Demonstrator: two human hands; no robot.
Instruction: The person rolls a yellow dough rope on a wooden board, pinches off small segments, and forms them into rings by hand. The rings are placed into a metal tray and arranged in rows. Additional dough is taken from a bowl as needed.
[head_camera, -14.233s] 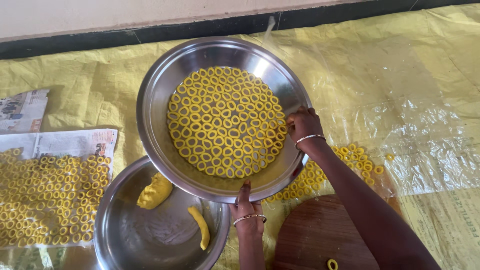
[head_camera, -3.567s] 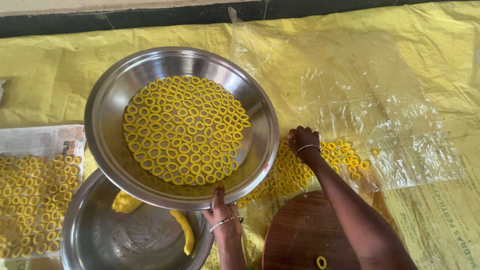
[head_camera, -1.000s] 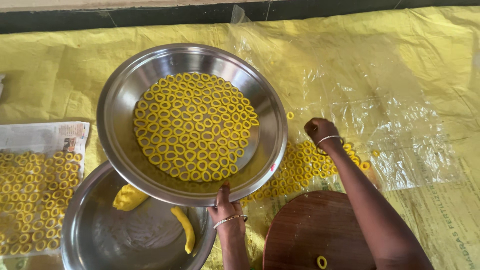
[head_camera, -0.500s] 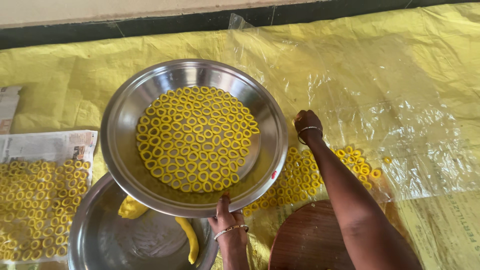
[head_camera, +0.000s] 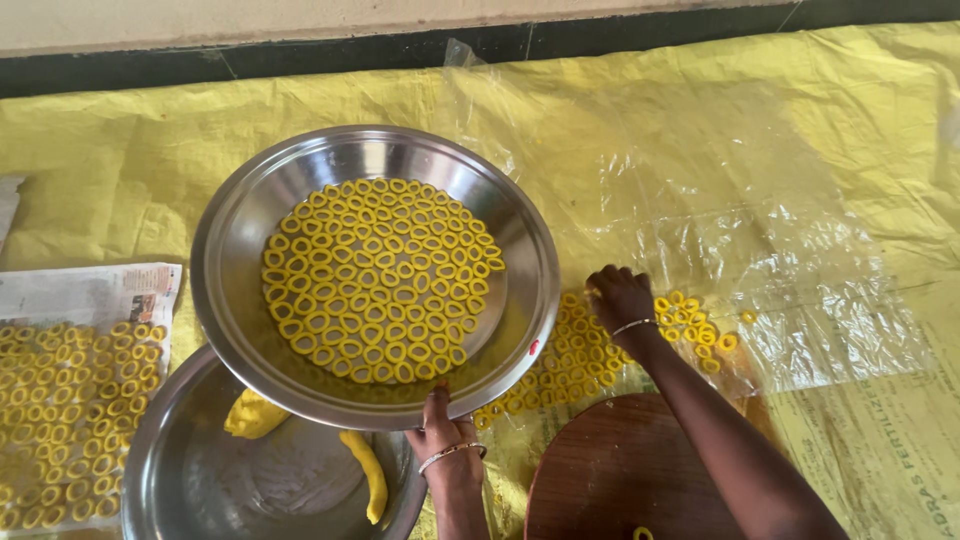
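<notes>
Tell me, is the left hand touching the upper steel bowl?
Touching. In the head view the left hand grips the near rim of the upper bowl, thumb over its edge.

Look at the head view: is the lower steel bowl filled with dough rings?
No. The lower steel bowl holds only a yellow dough lump and a dough roll; the rings lie in the upper steel bowl.

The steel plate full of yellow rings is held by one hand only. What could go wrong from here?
1. The left hand grips the steel plate at its near rim only; tilted, the dough rings may slide together and deform.
2. The right hand rests on the rings on the clear plastic sheet and could squash them.
3. The plate could drop onto the lower bowl.
</notes>
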